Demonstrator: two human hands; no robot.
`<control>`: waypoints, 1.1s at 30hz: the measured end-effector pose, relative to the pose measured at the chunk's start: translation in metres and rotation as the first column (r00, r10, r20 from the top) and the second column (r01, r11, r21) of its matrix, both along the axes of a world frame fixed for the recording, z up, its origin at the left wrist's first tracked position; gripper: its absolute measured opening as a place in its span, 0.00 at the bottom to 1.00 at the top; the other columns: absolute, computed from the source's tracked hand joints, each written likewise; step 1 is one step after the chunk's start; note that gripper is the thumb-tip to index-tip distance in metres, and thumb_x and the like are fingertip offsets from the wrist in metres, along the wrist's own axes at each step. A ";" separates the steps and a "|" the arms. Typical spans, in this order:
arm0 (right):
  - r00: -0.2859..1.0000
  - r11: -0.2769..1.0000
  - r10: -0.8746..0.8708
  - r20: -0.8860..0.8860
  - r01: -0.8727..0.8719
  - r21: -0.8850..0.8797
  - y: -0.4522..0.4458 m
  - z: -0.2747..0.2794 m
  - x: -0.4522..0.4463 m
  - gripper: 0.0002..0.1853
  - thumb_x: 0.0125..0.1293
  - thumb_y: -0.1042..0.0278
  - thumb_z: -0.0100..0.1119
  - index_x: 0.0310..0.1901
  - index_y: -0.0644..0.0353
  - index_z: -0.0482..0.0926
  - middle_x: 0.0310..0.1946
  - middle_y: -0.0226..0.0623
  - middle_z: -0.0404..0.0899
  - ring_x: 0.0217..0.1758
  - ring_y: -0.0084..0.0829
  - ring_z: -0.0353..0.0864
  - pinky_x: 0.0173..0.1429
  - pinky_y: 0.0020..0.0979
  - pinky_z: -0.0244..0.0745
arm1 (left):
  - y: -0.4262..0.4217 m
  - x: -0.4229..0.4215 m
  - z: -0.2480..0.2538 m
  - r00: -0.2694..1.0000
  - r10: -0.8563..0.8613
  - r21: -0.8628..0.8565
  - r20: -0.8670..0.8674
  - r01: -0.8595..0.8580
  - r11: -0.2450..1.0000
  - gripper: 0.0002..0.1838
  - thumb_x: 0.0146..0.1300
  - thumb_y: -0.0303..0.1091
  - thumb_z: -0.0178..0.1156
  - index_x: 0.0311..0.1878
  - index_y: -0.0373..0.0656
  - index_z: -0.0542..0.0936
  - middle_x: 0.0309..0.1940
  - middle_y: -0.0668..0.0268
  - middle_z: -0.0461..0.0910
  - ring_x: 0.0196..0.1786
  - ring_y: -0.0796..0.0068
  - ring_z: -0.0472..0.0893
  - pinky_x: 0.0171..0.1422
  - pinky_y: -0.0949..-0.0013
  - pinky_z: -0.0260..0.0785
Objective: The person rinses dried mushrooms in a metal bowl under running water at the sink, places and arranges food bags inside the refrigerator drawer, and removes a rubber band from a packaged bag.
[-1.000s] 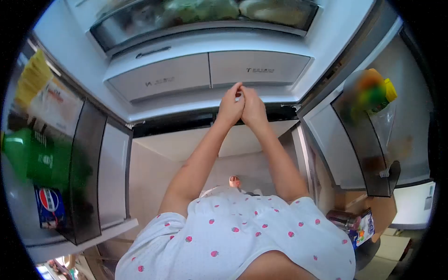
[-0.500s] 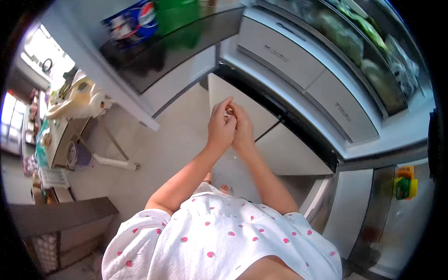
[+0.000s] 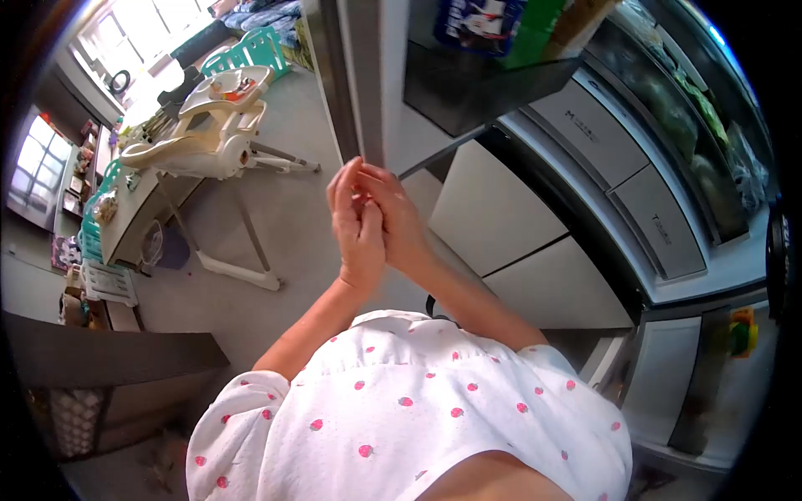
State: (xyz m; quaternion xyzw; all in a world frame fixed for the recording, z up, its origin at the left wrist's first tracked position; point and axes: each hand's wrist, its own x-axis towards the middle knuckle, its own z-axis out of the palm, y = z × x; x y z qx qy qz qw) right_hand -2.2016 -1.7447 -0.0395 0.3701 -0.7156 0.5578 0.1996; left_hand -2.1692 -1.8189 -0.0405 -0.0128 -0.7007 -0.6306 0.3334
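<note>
My left hand (image 3: 357, 242) and my right hand (image 3: 399, 224) are pressed together in front of my body, with the fingers curled inward and the fingertips pointing away from me. Something small and reddish shows between the palms, too hidden to name. Just beyond the fingertips is the edge of the open fridge door (image 3: 361, 83). Its dark see-through shelf (image 3: 468, 96) holds a blue pack (image 3: 480, 25) and a green container (image 3: 535, 37).
The fridge's drawers (image 3: 589, 129) and bagged greens (image 3: 668, 117) are at the right, above closed white lower fronts (image 3: 501, 209). A cream high chair (image 3: 209, 142) stands at the left, near a long table (image 3: 138, 213). A dark cabinet (image 3: 117, 363) is at the lower left.
The view has turned left, away from the fridge interior, bringing the room and high chair into sight. My hands stay joined and are now beside the left fridge door.
</note>
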 end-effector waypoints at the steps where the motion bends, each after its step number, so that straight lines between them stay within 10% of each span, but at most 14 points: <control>1: 0.999 0.999 0.031 0.041 -0.030 -0.011 -0.015 0.011 0.002 0.19 0.55 0.73 0.52 0.51 0.64 0.69 0.52 0.47 0.68 0.52 0.43 0.70 0.52 0.33 0.69 | -0.013 0.002 0.009 0.999 -0.044 0.085 -0.026 0.046 0.995 0.24 0.59 0.22 0.41 0.61 0.39 0.64 0.56 0.64 0.64 0.51 0.76 0.69 0.56 0.75 0.62; 7: 0.996 0.990 -0.089 0.009 0.089 -0.113 -0.066 0.027 -0.025 0.18 0.56 0.73 0.51 0.50 0.61 0.71 0.48 0.47 0.72 0.51 0.43 0.71 0.52 0.34 0.69 | -0.065 -0.040 0.021 0.996 -0.027 -0.089 -0.080 0.020 0.996 0.27 0.56 0.22 0.42 0.62 0.41 0.64 0.59 0.63 0.61 0.54 0.72 0.68 0.57 0.73 0.61; 9: 0.953 0.992 -0.112 0.280 0.122 -0.019 -0.063 0.021 -0.037 0.18 0.58 0.72 0.49 0.51 0.59 0.71 0.44 0.49 0.74 0.48 0.43 0.73 0.51 0.34 0.68 | -0.063 -0.059 0.020 0.991 -0.134 -0.044 -0.019 0.133 0.990 0.29 0.53 0.22 0.41 0.62 0.40 0.65 0.61 0.61 0.60 0.57 0.68 0.65 0.59 0.70 0.59; 12: 0.983 0.947 -0.055 0.177 0.107 -0.303 -0.076 -0.012 -0.054 0.16 0.62 0.67 0.46 0.52 0.58 0.70 0.43 0.48 0.75 0.43 0.43 0.76 0.48 0.35 0.69 | -0.055 -0.068 0.013 0.970 -0.174 -0.058 -0.168 0.167 0.984 0.28 0.54 0.23 0.40 0.62 0.40 0.64 0.62 0.61 0.58 0.61 0.68 0.63 0.59 0.71 0.58; 16: 0.829 0.878 0.199 0.523 0.086 -0.471 -0.059 0.008 -0.031 0.14 0.66 0.69 0.44 0.51 0.58 0.71 0.40 0.29 0.75 0.41 0.20 0.72 0.47 0.21 0.67 | -0.046 -0.050 0.019 0.956 -0.276 -0.088 -0.098 0.268 0.959 0.28 0.55 0.24 0.39 0.63 0.40 0.63 0.64 0.61 0.55 0.63 0.67 0.61 0.61 0.70 0.57; 19: 0.906 0.906 -0.402 0.131 0.415 -0.086 -0.047 -0.005 -0.015 0.15 0.63 0.67 0.49 0.50 0.59 0.71 0.38 0.34 0.76 0.40 0.27 0.74 0.43 0.24 0.69 | -0.036 -0.039 0.012 0.949 -0.295 -0.216 -0.109 0.267 0.939 0.27 0.58 0.27 0.37 0.64 0.39 0.61 0.66 0.56 0.50 0.66 0.60 0.56 0.65 0.65 0.54; 30: 0.796 0.783 -0.605 0.031 0.601 -0.161 0.072 0.002 0.062 0.19 0.56 0.70 0.57 0.49 0.62 0.71 0.42 0.40 0.75 0.42 0.38 0.76 0.45 0.30 0.71 | 0.059 0.014 0.004 0.845 -0.523 -0.673 -0.112 0.323 0.666 0.30 0.63 0.38 0.36 0.67 0.37 0.50 0.68 0.50 0.45 0.71 0.52 0.44 0.70 0.58 0.43; 33: 0.685 0.678 -0.725 0.075 0.728 -0.098 0.116 0.008 0.092 0.17 0.57 0.70 0.55 0.50 0.62 0.71 0.42 0.40 0.75 0.42 0.36 0.76 0.45 0.30 0.71 | 0.110 0.027 0.004 0.720 -0.692 -0.518 -0.059 0.570 0.637 0.29 0.62 0.34 0.37 0.66 0.35 0.52 0.67 0.49 0.48 0.70 0.52 0.46 0.70 0.58 0.44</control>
